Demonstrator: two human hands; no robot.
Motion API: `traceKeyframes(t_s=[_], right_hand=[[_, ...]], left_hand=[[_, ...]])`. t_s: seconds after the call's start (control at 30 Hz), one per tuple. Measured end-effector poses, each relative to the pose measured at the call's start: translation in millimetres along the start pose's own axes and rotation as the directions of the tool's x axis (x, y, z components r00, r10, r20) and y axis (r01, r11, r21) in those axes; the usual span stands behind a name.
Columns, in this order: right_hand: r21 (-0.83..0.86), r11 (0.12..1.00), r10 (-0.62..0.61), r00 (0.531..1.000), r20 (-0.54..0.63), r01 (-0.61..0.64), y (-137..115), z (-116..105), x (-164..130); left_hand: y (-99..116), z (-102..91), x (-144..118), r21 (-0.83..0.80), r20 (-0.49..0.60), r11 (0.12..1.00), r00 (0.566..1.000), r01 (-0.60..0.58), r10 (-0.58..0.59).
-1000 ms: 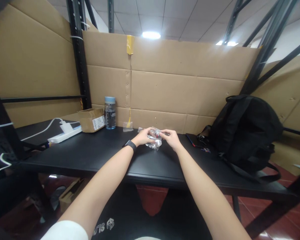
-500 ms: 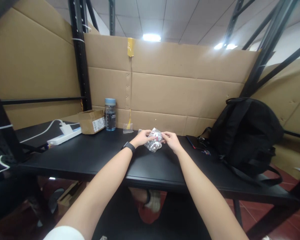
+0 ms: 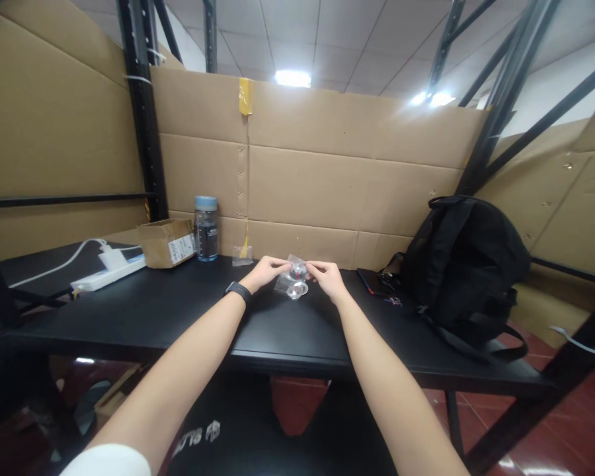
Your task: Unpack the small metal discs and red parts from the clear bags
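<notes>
In the head view, a small clear plastic bag (image 3: 292,281) is pinched between both hands above a black table (image 3: 178,311). The left hand (image 3: 266,271), a dark watch at its wrist, is closed on the bag's left edge, and the right hand (image 3: 327,276) is closed on its right edge. Something small and reddish can be made out inside the bag; what it is cannot be told. The bag appears not yet emptied, so its opening is judged barely begun. Left of the bag, against the cardboard wall, a blue-capped bottle (image 3: 206,228) and a small cardboard box (image 3: 167,242) are seen. Right of the bag, well apart, a black backpack (image 3: 469,264) is slumped.
</notes>
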State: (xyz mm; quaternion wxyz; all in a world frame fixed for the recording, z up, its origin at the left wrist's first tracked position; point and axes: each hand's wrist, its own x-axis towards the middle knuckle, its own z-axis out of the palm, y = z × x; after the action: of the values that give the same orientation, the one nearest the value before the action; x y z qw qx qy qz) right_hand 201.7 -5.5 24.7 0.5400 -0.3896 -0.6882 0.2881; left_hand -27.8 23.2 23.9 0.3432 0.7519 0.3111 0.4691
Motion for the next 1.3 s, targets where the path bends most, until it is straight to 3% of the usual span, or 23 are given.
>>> traceKeyframes(t_s=[0.13,0.27,0.37,0.73,0.8,0.97,1.13,1.2,1.3], right_hand=[[0.026,1.000,-0.005,1.000,-0.015,0.005,-1.3,-0.5,-0.3],[0.046,0.997,-0.058,0.998,0.023,0.057,-0.7,0.4,-1.6],[0.082,0.996,-0.029,0.997,0.072,0.023,0.8,2.5,-2.5],[0.096,0.995,0.025,1.000,0.013,-0.027,6.8,5.8,-0.2],[0.079,0.997,0.021,0.999,-0.026,-0.019,7.7,4.7,0.2],[0.093,0.996,-0.009,0.999,-0.052,0.013,4.9,8.4,-1.8],[0.146,0.989,0.016,0.997,-0.072,-0.005,2.5,16.5,-3.9],[0.138,0.990,0.032,0.994,-0.105,-0.017,3.6,16.1,-3.8],[0.080,0.993,0.096,0.981,-0.171,-0.083,4.8,12.0,-3.4]], left_hand=[[4.5,4.6,-0.9,-0.065,-0.076,0.998,0.997,0.012,-0.017],[7.8,6.5,-2.6,-0.085,-0.067,0.996,0.997,-0.032,0.027],[8.8,5.7,-3.3,-0.095,-0.036,0.994,0.998,-0.055,0.052],[-11.7,-0.4,-0.8,0.132,0.060,0.990,0.998,-0.041,0.033],[-12.0,-0.6,0.5,0.143,0.006,0.989,0.999,-0.048,0.048],[-9.8,0.7,5.3,0.027,-0.250,0.999,0.968,-0.027,0.033],[-5.7,8.2,4.4,-0.107,-0.222,0.994,0.975,-0.008,-0.016],[-5.5,10.7,3.4,-0.025,-0.253,1.000,0.967,-0.013,0.006],[-4.2,10.5,1.5,0.306,-0.353,0.950,0.921,-0.053,0.165]])
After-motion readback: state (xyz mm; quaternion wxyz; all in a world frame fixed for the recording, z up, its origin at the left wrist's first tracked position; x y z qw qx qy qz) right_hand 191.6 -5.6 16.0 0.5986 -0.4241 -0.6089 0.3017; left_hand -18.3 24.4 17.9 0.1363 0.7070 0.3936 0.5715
